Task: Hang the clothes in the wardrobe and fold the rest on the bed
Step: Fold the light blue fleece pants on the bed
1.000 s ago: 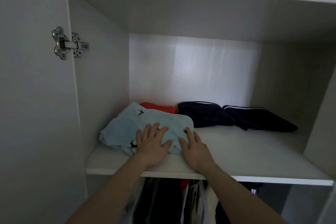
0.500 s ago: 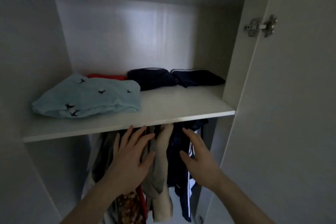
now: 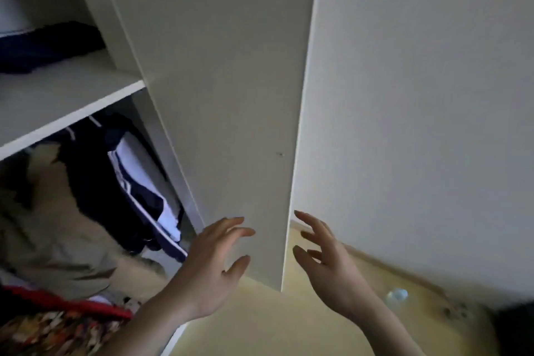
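Nothing is held at this moment. The left hand [image 3: 215,264] is raised with its fingers spread and loosely bent, palm turned toward the inner face of the tall, flat white wardrobe door [image 3: 231,124], just short of it or barely touching; contact cannot be confirmed. The right hand [image 3: 326,259] is lifted on the other side of the door's free edge, fingers likewise spread and empty, so the edge is bracketed between the two hands. Such a placement is judged to suit taking hold of the door and swinging it, probably shut, though that is only an inference.

To the left of the left hand, inside the wardrobe, the hung clothes are seen: a navy garment with white stripes [image 3: 130,191] nearest the hand, a beige fabric garment [image 3: 57,228] farther left, and below them a red edge [image 3: 72,302] over a patterned multicoloured cloth [image 3: 52,332]. Above and well to the left of both hands, a dark navy folded item [image 3: 49,46] is rested on the white flat shelf [image 3: 63,95], stacked there presumably because it needs no hanger.

Below and beyond the right hand, pale yellow-wood flooring [image 3: 260,324] is visible, with a small blurred translucent object [image 3: 397,295] lying on it that cannot be identified.

The hanging step is judged largely done.
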### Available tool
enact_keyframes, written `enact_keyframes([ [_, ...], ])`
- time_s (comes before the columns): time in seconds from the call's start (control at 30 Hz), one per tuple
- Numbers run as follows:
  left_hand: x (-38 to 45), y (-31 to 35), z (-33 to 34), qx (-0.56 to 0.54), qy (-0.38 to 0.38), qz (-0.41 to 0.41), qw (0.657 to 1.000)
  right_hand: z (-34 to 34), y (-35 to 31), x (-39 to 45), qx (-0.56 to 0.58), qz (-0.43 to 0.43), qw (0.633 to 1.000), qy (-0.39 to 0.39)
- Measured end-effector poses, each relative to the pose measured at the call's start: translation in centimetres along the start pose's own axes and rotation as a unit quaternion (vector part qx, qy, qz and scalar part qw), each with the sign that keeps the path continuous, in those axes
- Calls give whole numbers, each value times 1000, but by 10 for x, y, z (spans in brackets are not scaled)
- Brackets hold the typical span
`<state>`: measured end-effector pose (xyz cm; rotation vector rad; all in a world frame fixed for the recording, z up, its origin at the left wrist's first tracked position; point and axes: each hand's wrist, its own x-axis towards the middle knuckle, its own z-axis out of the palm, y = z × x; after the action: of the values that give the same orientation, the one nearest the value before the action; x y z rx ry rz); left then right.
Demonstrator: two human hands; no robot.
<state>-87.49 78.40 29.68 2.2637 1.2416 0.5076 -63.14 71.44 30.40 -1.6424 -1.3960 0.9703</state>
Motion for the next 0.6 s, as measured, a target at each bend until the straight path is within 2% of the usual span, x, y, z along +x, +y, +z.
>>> enact_keyframes([
  [0.13, 42, 44, 39, 19, -83, 121, 989, -28, 31, -66, 3, 98, 989, 115],
  [0.33, 35, 126, 112, 5, -220, 234, 947, -67, 66, -184, 5, 196, 946, 257],
  [0.6, -12, 265, 201, 4, -292, 356, 888, -121, 100, -344, 26, 242, 878, 412],
])
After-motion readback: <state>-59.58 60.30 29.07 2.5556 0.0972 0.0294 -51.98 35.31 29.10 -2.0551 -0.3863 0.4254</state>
